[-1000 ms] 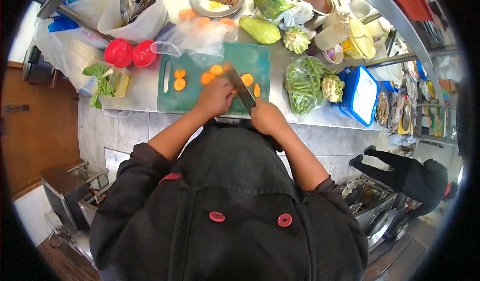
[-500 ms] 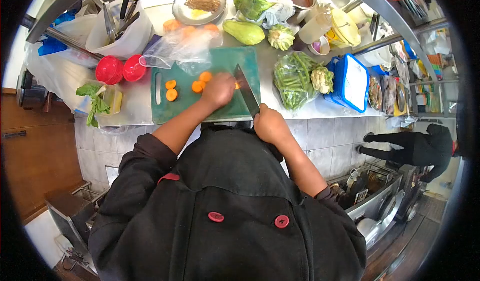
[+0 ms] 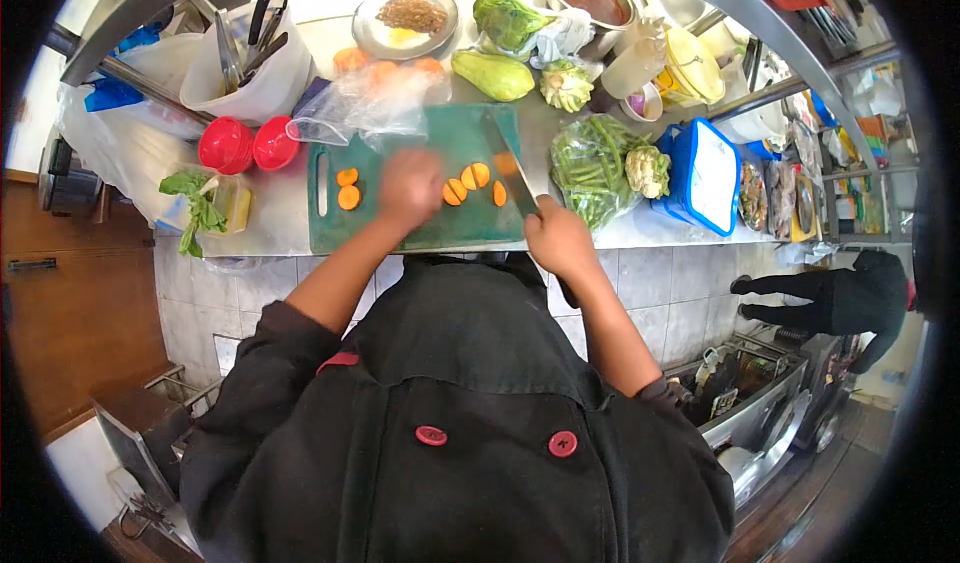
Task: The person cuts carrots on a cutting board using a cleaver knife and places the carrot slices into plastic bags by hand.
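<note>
My right hand is wrapped round the handle of a knife, whose blade points up and left over the right part of the green cutting board. Several orange carrot pieces lie left of the blade, and another piece is close beside it. Over the middle of the board, my left hand is smeared by motion; its fingers and anything under them cannot be made out. Two carrot slices rest at the board's left. A clear plastic bag overlaps the board's top edge.
Bagged green beans, a cauliflower and a blue-rimmed container stand right of the board. Red bowls are to the left. A metal plate and a green squash lie behind. Another person stands far right.
My left hand has moved left, away from the knife, uncovering carrot pieces. My right hand and the knife have shifted slightly right. The camera view has shifted a little.
</note>
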`<move>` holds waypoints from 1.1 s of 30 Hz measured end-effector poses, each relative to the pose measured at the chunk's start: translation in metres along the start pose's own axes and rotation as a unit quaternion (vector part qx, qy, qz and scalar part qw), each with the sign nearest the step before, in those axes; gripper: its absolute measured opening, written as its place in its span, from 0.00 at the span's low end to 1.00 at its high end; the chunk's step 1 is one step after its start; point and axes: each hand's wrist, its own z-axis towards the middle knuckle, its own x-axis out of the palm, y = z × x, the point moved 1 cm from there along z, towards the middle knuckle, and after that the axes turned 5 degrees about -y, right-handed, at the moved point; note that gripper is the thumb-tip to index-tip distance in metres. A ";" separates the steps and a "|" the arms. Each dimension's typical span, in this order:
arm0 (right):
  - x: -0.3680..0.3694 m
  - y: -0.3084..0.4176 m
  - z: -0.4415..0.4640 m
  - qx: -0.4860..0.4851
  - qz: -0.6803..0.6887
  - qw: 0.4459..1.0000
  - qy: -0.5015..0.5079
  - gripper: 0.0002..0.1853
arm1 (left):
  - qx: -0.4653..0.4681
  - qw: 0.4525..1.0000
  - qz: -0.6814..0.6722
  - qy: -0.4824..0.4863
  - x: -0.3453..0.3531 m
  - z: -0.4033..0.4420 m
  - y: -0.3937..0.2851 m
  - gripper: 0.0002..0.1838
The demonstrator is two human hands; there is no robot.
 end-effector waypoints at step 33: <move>0.092 0.017 0.110 -0.244 -0.114 0.963 0.022 0.15 | -0.038 0.995 0.088 0.018 0.038 -0.024 -0.019 0.18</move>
